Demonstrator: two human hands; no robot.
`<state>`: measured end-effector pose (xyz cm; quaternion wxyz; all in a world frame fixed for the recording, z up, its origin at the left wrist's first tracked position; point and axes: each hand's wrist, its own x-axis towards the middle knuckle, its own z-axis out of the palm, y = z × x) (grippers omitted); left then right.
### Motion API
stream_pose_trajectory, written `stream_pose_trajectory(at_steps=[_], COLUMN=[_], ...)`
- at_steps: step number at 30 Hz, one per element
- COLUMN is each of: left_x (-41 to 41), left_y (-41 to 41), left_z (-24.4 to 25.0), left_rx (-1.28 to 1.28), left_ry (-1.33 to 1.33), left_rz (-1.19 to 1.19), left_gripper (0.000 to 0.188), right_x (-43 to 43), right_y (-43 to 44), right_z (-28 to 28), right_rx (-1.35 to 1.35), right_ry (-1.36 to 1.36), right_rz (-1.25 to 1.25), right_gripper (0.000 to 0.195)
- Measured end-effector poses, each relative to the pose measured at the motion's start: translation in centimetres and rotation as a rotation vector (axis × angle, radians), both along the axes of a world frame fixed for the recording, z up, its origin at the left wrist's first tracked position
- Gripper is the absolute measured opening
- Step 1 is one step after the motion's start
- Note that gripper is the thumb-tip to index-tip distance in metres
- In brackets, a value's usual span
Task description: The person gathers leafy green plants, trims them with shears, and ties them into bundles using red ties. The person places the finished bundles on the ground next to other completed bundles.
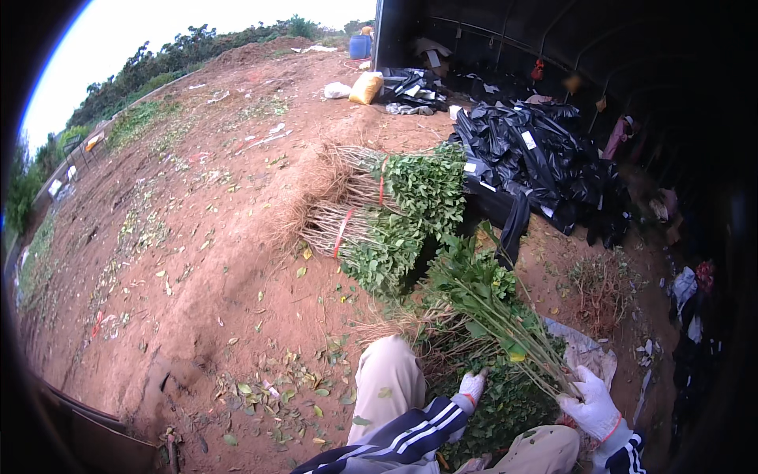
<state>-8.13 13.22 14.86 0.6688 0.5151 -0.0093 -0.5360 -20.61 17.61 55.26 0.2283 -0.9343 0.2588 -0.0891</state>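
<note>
My right hand (592, 406), in a white knit glove, grips a small bunch of green leafy stems (503, 320) by its lower ends. The bunch slants up and away to the left, leaves at the far end. My left hand (474, 385), also gloved, is down at a pile of leafy plants (509, 409) between my knees. Its fingertips are partly lost against the foliage, so whether it holds a stem is unclear. Beyond the pile lie larger bundles of rooted seedlings (379, 237), roots to the left, bound with red ties (342, 232).
Black plastic bags (533, 154) with white labels are heaped ahead to the right. A yellow sack (366, 87) and a blue barrel (359, 47) stand farther back. A person (620, 136) is in the dark shelter. Loose plants (604, 290) lie right; fallen leaves dot the soil.
</note>
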Motion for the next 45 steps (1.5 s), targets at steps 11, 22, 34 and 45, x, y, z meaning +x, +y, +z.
stream_pose_trajectory(at_steps=[11, 22, 34, 45], left_x=[3.4, -1.5, 1.2, 1.1], left_y=[3.0, 2.5, -2.8, -2.0], left_z=[13.4, 26.2, 15.7, 21.2], left_rx=[-0.474, -0.635, -0.212, -0.676], left_ry=[-0.355, -0.855, -0.811, -0.649], left_rz=[0.164, 0.029, 0.053, -0.32], left_gripper=[0.041, 0.088, 0.034, 0.065], right_x=[-12.7, -19.3, -22.9, -24.7], right_y=[-1.0, 0.1, 2.8, 3.9], right_z=[-5.1, -10.7, -12.7, -14.7], right_rx=[0.776, 0.78, 0.785, 0.777], right_ry=[-0.326, -0.434, -0.484, -0.51], right_rz=[-0.556, -0.625, -0.695, -0.774], right_gripper=[0.02, 0.021, 0.021, 0.022])
